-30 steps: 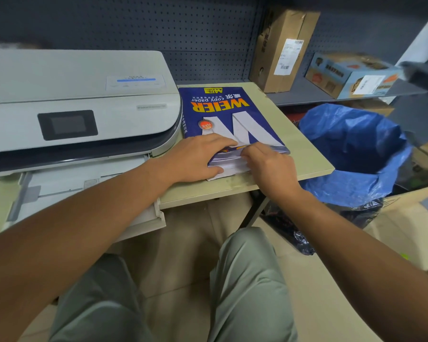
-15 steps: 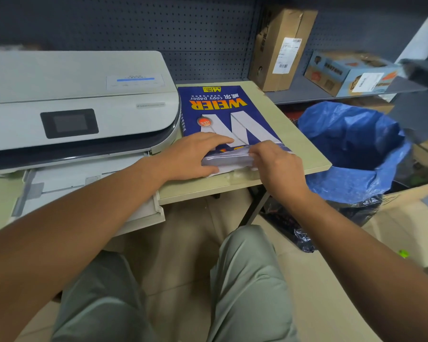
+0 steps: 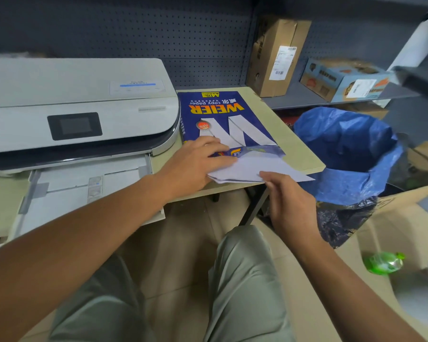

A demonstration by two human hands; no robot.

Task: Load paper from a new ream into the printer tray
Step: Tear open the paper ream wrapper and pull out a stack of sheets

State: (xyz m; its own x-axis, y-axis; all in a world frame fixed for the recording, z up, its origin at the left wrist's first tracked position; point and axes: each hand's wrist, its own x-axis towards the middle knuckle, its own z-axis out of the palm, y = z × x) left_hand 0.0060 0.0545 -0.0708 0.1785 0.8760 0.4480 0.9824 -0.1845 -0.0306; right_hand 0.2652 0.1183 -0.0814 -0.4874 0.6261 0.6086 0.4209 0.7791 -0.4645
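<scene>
A blue ream of copy paper [image 3: 223, 117] lies on the small beige table [image 3: 299, 149], right of the white printer [image 3: 79, 112]. Its near end is torn open, and the wrapper flap [image 3: 252, 169] is pulled out toward me, white side up. My left hand [image 3: 195, 164] presses flat on the ream's near end. My right hand [image 3: 289, 196] pinches the flap's front edge at the table's rim. The printer's paper tray [image 3: 84, 191] sticks out open below the printer, to the left of my hands.
A bin lined with a blue bag [image 3: 346, 154] stands just right of the table. Cardboard boxes [image 3: 274, 55] sit on a grey shelf behind it. A green bottle [image 3: 383, 262] lies on the floor at right. My knees are under the table's edge.
My right hand has pulled the wrapper flap out and toward me, unfolding it past the table's front edge. My left hand stayed pressed on the ream.
</scene>
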